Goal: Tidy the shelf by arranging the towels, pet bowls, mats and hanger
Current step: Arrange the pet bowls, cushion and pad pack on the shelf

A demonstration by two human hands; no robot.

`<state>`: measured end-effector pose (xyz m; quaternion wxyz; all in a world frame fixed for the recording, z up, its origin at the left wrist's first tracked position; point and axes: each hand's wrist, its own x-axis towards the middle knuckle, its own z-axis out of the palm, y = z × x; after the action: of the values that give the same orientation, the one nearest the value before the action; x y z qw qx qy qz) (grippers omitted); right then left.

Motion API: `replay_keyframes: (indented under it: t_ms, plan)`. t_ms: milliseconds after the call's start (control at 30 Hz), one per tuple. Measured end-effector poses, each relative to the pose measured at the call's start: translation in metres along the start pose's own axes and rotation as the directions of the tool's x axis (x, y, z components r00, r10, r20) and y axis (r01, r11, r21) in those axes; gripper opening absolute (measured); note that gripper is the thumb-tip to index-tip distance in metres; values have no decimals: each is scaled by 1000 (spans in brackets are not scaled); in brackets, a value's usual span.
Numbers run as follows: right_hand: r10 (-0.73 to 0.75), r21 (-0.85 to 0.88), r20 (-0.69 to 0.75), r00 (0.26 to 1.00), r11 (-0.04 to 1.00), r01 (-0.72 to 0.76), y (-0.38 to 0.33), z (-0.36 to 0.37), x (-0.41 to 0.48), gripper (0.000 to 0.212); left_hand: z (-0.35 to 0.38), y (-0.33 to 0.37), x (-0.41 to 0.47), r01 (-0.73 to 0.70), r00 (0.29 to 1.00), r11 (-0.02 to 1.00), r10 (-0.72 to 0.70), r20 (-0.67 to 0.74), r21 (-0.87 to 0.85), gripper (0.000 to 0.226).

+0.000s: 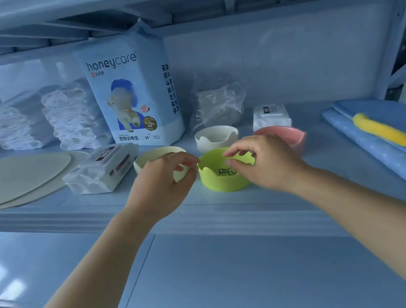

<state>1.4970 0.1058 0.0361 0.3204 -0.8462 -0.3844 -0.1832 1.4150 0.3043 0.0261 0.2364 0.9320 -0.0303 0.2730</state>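
green bowl (pixel 222 178) stood on shelf (pixel 257 207) | left hand (pixel 164 182) pinched its left rim | right hand (pixel 263 162) pinched its right rim | cream bowl (pixel 155 156) just left of it, white bowl (pixel 216 138) behind, pink bowl (pixel 290 135) behind-right

A: Room to reach in?
B: Yes, low in the middle of the frame, over the bare front of the shelf (pixel 231 210).
A: Farther back?
B: Crowded in the middle: green bowl (pixel 219 183), cream bowl (pixel 152 156) just left of it, white bowl (pixel 217 140) behind, pink bowl (pixel 294 137) to the right.
A: Behind those?
B: Blocked by the tall pad bag (pixel 132 93) and a crinkly plastic bundle (pixel 218 104). Open at the upper right, past the small white pack (pixel 271 117).
A: The sides?
B: On the left, wipes pack (pixel 101 169), round mats (pixel 13 177) and towel stacks (pixel 70 121); on the right, blue folded mat (pixel 383 169).
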Motion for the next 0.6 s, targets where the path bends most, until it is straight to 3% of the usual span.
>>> replay_keyframes:
  t_ms: [200,600]
  plan:
    - [-24,45,8,1000,999,23,-2,13,40,15,0,-18,32,8,1000,1000,-8,-6,9,14]
    - [5,70,-86,996,998,1,65,19,108,9,33,-27,130,-58,998,998,58,-15,16,21]
